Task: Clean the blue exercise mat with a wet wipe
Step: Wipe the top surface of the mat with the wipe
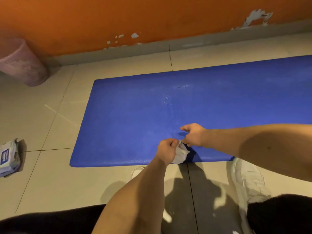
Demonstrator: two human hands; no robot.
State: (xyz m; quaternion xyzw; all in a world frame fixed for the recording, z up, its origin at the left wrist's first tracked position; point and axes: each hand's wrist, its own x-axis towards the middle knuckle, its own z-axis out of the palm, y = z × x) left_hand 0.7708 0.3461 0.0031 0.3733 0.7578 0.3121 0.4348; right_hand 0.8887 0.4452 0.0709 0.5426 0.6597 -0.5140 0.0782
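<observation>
The blue exercise mat (135, 119) lies flat on the tiled floor and runs out of view to the right. Small white specks (166, 100) dot its middle. Over the mat's near edge my left hand (166, 152) grips a crumpled white wet wipe (181, 154). My right hand (194, 135) pinches the wipe's upper corner with thumb and finger. Both hands hover just above the mat surface.
A pack of wet wipes (9, 157) lies on the floor at the left edge. A pink basket (22, 65) stands against the orange wall at the far left. My white shoes (248, 181) stand on the tiles just in front of the mat.
</observation>
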